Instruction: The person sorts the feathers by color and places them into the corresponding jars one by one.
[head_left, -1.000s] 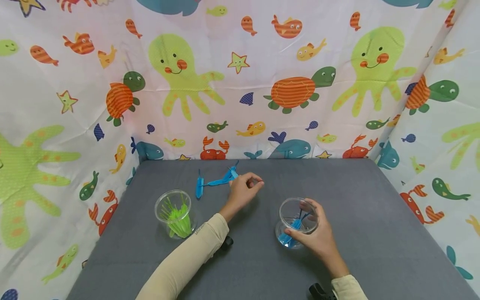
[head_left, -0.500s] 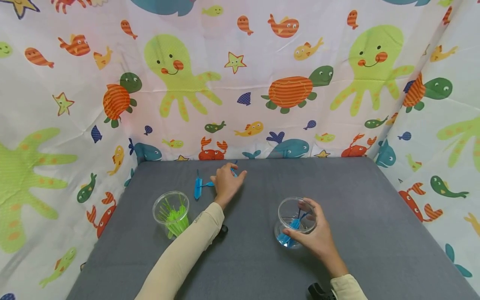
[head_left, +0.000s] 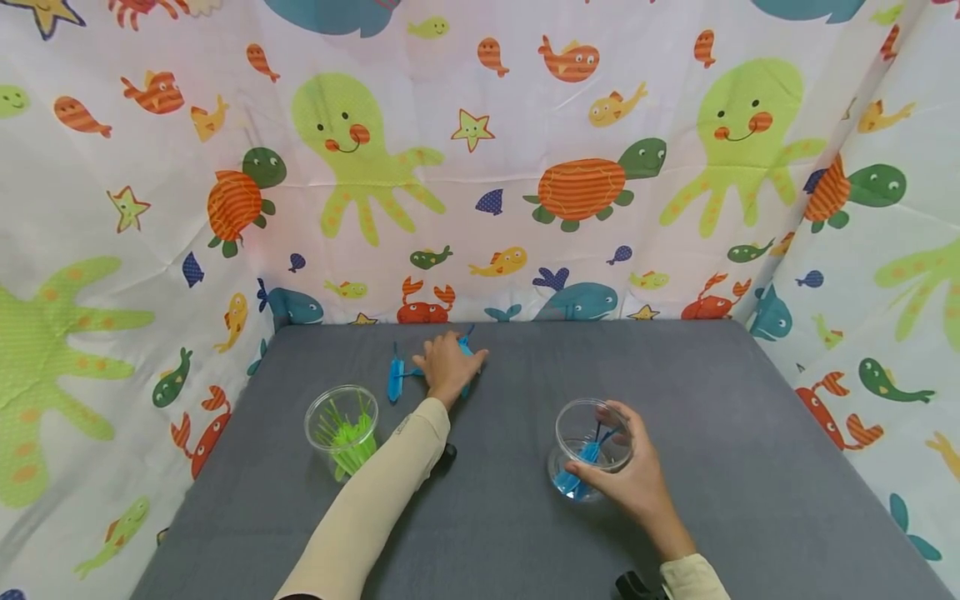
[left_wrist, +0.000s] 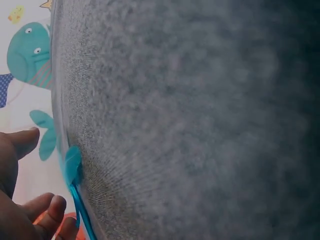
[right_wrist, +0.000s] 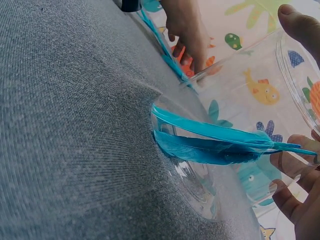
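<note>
My left hand (head_left: 447, 364) is over the blue feathers at the back of the table, its fingers spread and nothing between them. One blue feather (head_left: 395, 380) lies left of it, and another blue feather (head_left: 467, 343) shows beside the thumb; the hand partly hides the ones beneath. The left wrist view has a feather (left_wrist: 73, 165) on the cloth close to the fingertips. Around the upper part of a clear plastic cup (head_left: 564, 460) my right hand (head_left: 637, 479) curls, thumb on the near side. Blue feathers (right_wrist: 215, 135) lean inside that cup, quills toward its mouth.
A second clear cup (head_left: 315, 450), filled with bright green feathers (head_left: 351, 442), stands at the left, close beside my left sleeve (head_left: 375, 508). Grey cloth covers the table (head_left: 750, 467). A sea-animal curtain (head_left: 480, 175) rises along the back and both sides.
My left hand has moved left from beside the blue feathers to over them, its fingers spreading. My right hand and its cup have stayed in place.
</note>
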